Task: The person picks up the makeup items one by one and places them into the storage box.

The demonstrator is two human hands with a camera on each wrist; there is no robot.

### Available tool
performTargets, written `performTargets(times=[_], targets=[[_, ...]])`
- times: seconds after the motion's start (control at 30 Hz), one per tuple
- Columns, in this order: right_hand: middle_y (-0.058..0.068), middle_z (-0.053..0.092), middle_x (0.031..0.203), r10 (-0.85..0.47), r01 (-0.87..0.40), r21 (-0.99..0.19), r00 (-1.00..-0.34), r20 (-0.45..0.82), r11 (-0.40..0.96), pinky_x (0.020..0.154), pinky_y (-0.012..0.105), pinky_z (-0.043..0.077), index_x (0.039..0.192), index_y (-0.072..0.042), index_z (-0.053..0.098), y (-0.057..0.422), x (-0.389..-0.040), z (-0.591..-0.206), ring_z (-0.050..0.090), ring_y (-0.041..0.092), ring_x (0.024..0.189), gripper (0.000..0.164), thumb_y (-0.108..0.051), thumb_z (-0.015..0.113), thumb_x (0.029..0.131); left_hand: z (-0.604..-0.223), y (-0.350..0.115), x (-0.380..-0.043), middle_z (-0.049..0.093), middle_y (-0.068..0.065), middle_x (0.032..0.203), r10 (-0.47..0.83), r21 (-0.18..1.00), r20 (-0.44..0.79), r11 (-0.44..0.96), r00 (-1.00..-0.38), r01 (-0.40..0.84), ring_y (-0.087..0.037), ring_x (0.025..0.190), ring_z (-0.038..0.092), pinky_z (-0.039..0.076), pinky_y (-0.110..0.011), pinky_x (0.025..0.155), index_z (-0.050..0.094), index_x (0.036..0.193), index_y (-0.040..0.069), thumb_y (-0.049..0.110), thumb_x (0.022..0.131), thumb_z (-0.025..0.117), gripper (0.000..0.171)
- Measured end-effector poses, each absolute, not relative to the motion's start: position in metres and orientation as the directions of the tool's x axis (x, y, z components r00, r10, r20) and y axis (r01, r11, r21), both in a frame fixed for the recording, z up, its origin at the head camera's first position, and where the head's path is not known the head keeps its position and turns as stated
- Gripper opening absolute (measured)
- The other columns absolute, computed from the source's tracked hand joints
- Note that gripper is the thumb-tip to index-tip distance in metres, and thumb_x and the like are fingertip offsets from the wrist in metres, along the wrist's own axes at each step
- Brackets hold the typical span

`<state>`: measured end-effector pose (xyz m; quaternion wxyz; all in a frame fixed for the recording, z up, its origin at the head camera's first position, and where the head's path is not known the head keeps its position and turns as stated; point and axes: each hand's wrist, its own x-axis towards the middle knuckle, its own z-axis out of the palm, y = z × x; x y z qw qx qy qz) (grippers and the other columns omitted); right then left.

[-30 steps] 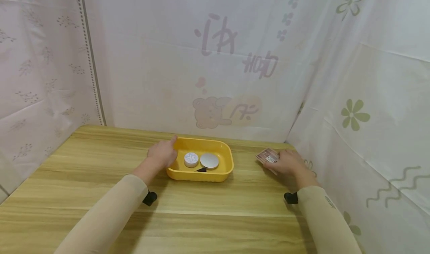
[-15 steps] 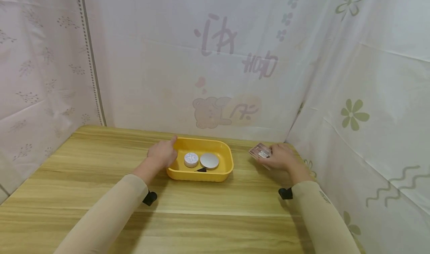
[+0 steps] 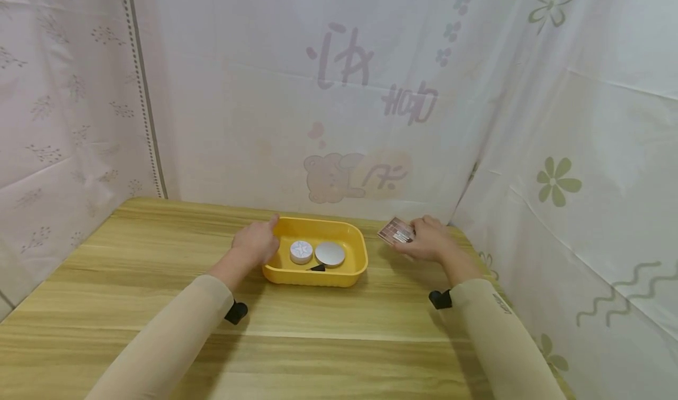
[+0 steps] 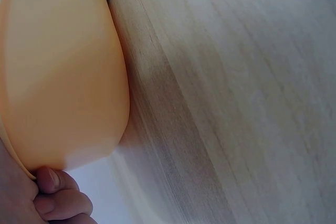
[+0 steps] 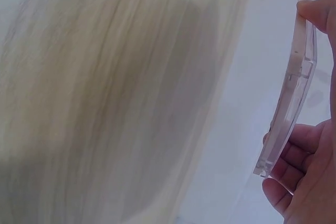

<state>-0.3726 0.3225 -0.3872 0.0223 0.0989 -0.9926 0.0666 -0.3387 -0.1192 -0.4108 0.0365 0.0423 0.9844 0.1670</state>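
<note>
My left hand (image 3: 256,244) grips the left end of a yellow plastic tray (image 3: 318,279); in the left wrist view its fingers (image 4: 65,200) curl at the tray's rim. Inside the tray lie a small round white case with a star pattern (image 3: 301,250), a flat round silver tin (image 3: 330,254) and a partly hidden black piece (image 3: 318,268). To the right of the tray, my right hand (image 3: 428,242) holds an eyeshadow palette (image 3: 395,232) with brownish pans. Seen edge-on in the right wrist view, the palette's clear case (image 5: 291,87) is pinched between thumb and fingers, raised over the table.
The tray stands on a wood-grain table (image 3: 318,341) near its back edge. A pale printed curtain (image 3: 254,123) hangs right behind, and another patterned curtain (image 3: 598,223) closes off the right side, close to my right arm.
My right hand has moved left and slightly back with the palette, bringing it nearer the tray. The left hand and the tray have stayed where they were.
</note>
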Motion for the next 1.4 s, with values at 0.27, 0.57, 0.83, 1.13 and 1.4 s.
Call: performTargets(times=[0.27,0.57,0.83,1.13,1.4], targets=[[0.018,0.062,0.134,-0.214,-0.220,-0.147,-0.975,0.059,0.964,0.097,0.052,0.046,0.147,0.000,0.060,0.303,-0.371,-0.375,0.053,0.035,0.120,0.095,-0.072,0.072,0.087,-0.413,-0.120,-0.340,0.065,-0.027,0.152,0.093,0.325,-0.060,0.943,-0.994,0.069,-0.027,0.068,0.054,0.044,-0.035,0.055,0.028,0.176,0.020,0.024,0.108,0.045,0.070],[0.015,0.063,0.128,-0.256,-0.271,-0.175,-0.961,0.099,0.947,0.102,0.050,0.043,0.144,0.001,0.061,0.285,-0.373,-0.368,0.053,0.032,0.117,0.095,-0.072,0.075,0.085,-0.414,-0.121,-0.341,0.067,-0.027,0.147,0.095,0.317,-0.053,0.945,-0.994,0.074,-0.025,0.066,0.053,0.044,-0.035,0.054,0.027,0.176,0.020,0.024,0.108,0.046,0.071],[0.013,0.062,0.126,-0.287,-0.303,-0.193,-0.952,0.106,0.933,0.105,0.051,0.040,0.146,-0.001,0.061,0.269,-0.371,-0.363,0.051,0.032,0.118,0.092,-0.068,0.076,0.085,-0.416,-0.120,-0.341,0.076,-0.026,0.123,0.105,0.316,-0.041,0.945,-0.994,0.087,-0.020,0.059,0.043,0.040,-0.033,0.051,0.028,0.176,0.019,0.024,0.109,0.045,0.070],[0.013,0.061,0.133,-0.325,-0.342,-0.195,-0.939,0.113,0.919,0.109,0.055,0.043,0.150,-0.003,0.059,0.248,-0.368,-0.362,0.051,0.033,0.124,0.099,-0.070,0.078,0.080,-0.415,-0.120,-0.342,0.064,-0.028,0.152,0.116,0.318,-0.011,0.942,-0.993,0.107,-0.031,0.079,0.061,0.052,-0.042,0.061,0.029,0.176,0.016,0.023,0.108,0.045,0.070],[0.012,0.061,0.134,-0.368,-0.383,-0.173,-0.923,0.114,0.907,0.109,0.053,0.045,0.150,-0.003,0.059,0.228,-0.366,-0.364,0.052,0.032,0.123,0.100,-0.069,0.079,0.077,-0.416,-0.120,-0.342,0.063,-0.026,0.154,0.112,0.320,-0.014,0.942,-0.994,0.101,-0.031,0.082,0.063,0.052,-0.041,0.061,0.029,0.176,0.017,0.024,0.108,0.046,0.070]])
